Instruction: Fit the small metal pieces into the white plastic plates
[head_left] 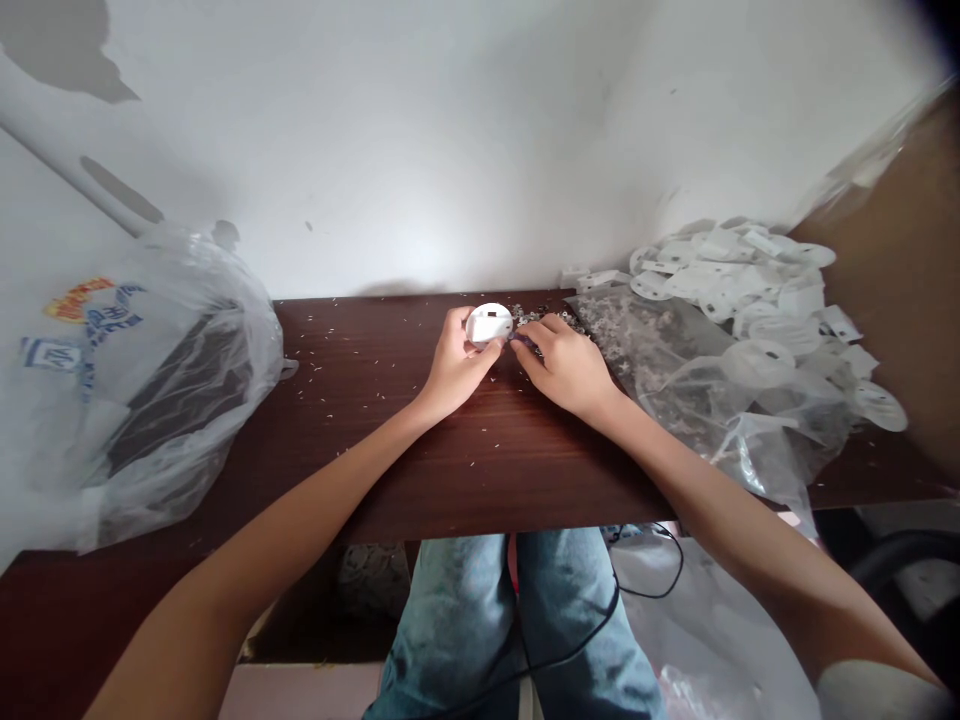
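Note:
My left hand (452,364) grips a white round plastic part (489,326) by its edges, thumb in front and fingers behind. The part has a raised block with a small dark slot on its face. Just to its right, my right hand (561,362) is closed, with fingertips pinched near the part's right edge. Something small and purplish (524,342) shows at those fingertips, too small to name. Behind the right hand lie many tiny metal-looking pieces (534,316) on the dark brown table (420,485).
A heap of similar white plastic parts (757,300) lies at the right on clear plastic sheeting (675,370), beside a cardboard panel (900,260). A large clear printed bag (172,400) stands at the left. White bits dot the table. A black cable (577,650) crosses my lap.

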